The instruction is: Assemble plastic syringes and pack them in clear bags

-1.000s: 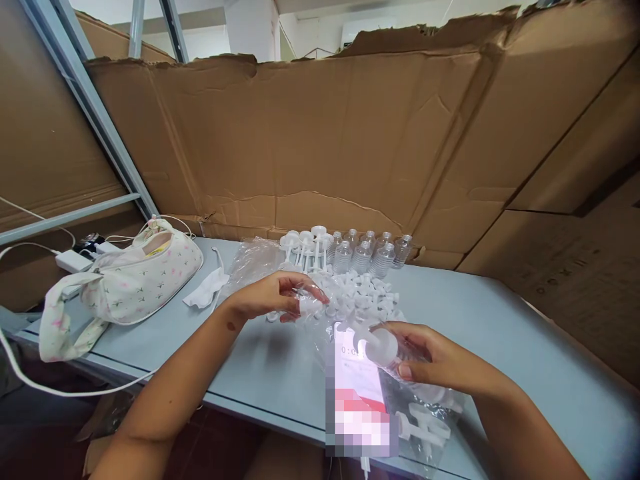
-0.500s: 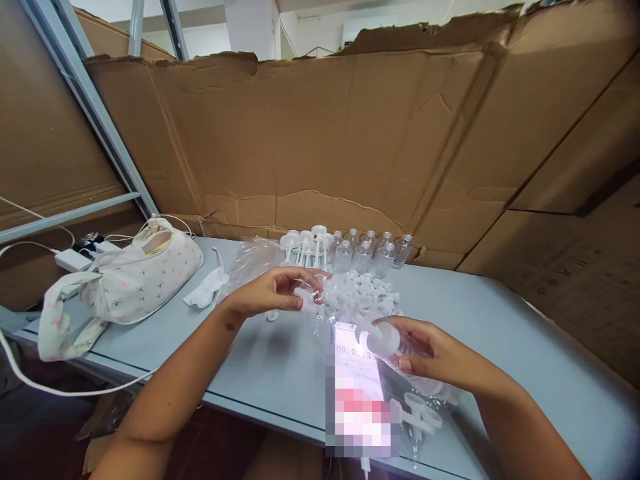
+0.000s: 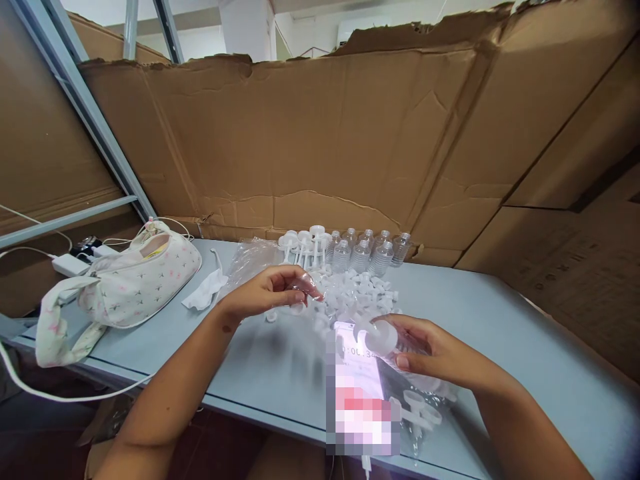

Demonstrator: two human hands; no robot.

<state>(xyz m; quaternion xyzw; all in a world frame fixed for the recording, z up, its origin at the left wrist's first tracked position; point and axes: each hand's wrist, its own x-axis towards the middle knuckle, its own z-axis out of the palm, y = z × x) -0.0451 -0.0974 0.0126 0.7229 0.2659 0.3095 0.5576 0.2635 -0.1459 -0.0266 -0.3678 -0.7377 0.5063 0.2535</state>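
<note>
At the left end, a floral fabric bag point(image 3: 145, 280) lies on the grey table point(image 3: 260, 373), and beside it a white cloth point(image 3: 206, 291) with a thin strap, maybe a face mask. Next comes the left hand point(image 3: 273, 291). One second ago its thumb and fingers were wider apart, around a white piece in clear film; now they have come nearer to each other, and this piece shows less. It suggests that the work of this moment is with these fingers, but one cannot tell if they pinch film, a small part or nothing. Behind them stand white pump tops point(image 3: 305, 243), then a heap of small white plastic parts point(image 3: 367, 292), partly under film, and clear bottles point(image 3: 361, 255) in rows near the cardboard wall point(image 3: 320, 147). In front lies a lit phone point(image 3: 357, 373), its lower part blurred into squares. The right hand point(image 3: 435, 351) has hardly moved; it holds a clear bottle body point(image 3: 411, 343) with a white pump head point(image 3: 383, 338), tilted over the phone. Its palm hides most of the body. Below, more white pump parts point(image 3: 423, 412) lie in transparent plastic, with outlines hard to follow.
</note>
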